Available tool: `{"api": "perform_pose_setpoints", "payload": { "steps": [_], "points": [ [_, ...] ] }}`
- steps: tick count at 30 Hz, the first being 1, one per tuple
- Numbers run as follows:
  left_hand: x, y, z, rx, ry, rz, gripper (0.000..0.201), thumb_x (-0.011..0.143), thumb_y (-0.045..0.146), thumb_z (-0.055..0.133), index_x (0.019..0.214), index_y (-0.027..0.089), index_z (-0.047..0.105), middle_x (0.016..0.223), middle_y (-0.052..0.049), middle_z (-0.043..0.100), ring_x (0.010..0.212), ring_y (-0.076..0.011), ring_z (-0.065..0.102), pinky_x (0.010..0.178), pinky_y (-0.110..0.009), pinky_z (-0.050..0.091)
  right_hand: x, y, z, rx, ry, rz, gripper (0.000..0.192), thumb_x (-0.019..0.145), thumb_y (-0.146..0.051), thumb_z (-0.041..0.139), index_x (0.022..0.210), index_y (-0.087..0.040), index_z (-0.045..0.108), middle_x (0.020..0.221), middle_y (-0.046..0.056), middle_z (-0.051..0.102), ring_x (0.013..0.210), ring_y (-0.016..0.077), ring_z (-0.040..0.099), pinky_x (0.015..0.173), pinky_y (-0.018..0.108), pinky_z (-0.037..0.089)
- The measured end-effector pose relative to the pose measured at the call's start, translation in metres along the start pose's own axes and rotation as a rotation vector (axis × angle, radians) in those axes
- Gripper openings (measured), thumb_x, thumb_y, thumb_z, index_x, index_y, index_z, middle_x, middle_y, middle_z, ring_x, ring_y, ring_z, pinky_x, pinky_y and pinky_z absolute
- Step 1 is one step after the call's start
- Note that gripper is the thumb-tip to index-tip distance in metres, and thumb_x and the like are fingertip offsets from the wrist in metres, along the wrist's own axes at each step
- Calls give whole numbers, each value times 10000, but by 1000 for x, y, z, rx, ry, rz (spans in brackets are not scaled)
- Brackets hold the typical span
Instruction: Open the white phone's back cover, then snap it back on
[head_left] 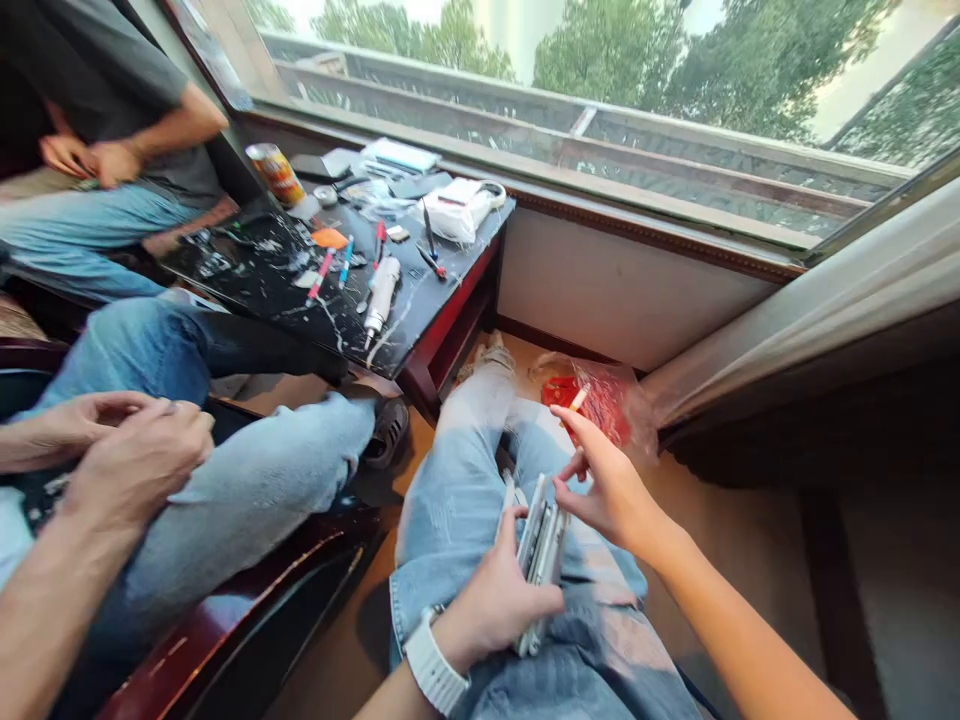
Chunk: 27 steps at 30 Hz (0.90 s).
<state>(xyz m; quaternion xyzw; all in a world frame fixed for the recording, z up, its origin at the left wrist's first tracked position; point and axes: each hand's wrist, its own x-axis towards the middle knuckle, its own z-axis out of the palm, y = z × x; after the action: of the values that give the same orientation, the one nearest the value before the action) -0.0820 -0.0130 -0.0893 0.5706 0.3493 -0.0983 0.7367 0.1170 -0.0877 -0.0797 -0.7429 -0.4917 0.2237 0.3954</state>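
My left hand (495, 590), with a white watch at the wrist, grips a silver tablet-like device (541, 545) that stands on edge on my lap, its shell split open. My right hand (607, 480) hovers at the device's top edge, fingers spread, fingertips touching or just above it. My legs in light torn jeans (465, 480) stretch toward the wall.
A black marble-top table (420, 320) holds a white tool, pens, a screwdriver, a can (276, 172) and a white pouch. A red plastic bag (600, 400) lies on the floor. Another person's hands (127, 450) work at left; a third person sits at far left.
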Motion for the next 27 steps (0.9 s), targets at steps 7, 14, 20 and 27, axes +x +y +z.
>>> {"api": "perform_pose_setpoints", "payload": {
  "steps": [7,14,20,27],
  "points": [
    [11,-23,-21,-105,-164,146,1289,540,232,881,1680,216,279,1479,-137,586,1406,-376,516,1251,-488,326,17,4,9,-35,-42,40,834,816,-155,562,1623,-249,379,1161,71,696,718,153,669,786,359,585],
    [15,-43,-40,-158,-197,99,1245,484,233,944,1612,208,419,1337,-110,676,1198,-334,633,1162,-489,441,28,13,9,-38,17,109,795,854,-251,559,1627,-211,378,828,-23,672,694,188,650,789,387,554],
    [3,-39,-39,-733,-209,113,946,494,394,993,1340,144,654,1125,-120,753,957,-254,697,827,-331,547,41,23,11,78,148,206,847,807,-277,680,1609,-238,412,1035,60,743,708,187,658,730,375,572],
    [-14,-29,-79,-981,-283,240,556,698,353,843,1186,101,756,897,-130,763,828,-226,734,723,-261,543,99,29,21,226,233,164,747,828,-361,773,1506,-253,479,1547,185,543,748,135,699,705,327,625]
  ]
}}
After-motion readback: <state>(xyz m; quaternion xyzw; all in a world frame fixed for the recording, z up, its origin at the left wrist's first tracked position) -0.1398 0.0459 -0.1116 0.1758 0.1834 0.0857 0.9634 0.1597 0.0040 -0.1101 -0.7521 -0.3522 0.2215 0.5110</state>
